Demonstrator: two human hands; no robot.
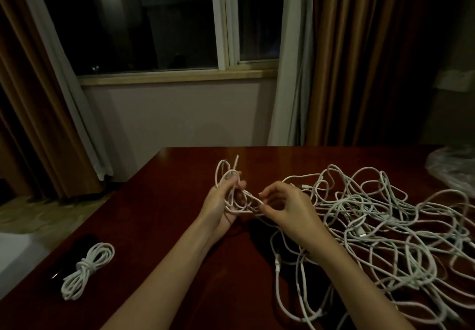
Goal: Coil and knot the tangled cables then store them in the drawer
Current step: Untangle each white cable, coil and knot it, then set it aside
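Above the middle of the dark red table (164,214), my left hand (221,201) grips a small coil of white cable (228,175), its loops sticking up past the fingers. My right hand (282,206) pinches a strand of that same cable (253,198) just beside the left hand. A large tangle of white cables (385,221) sprawls over the right half of the table, under and beyond my right forearm. One finished white cable bundle (88,269), coiled and knotted at its middle, lies near the table's left edge. No drawer is in view.
A dark flat object (57,274) lies partly under the knotted bundle at the left edge. A clear plastic bag (452,168) sits at the table's far right corner. Window, wall and brown curtains stand behind the table.
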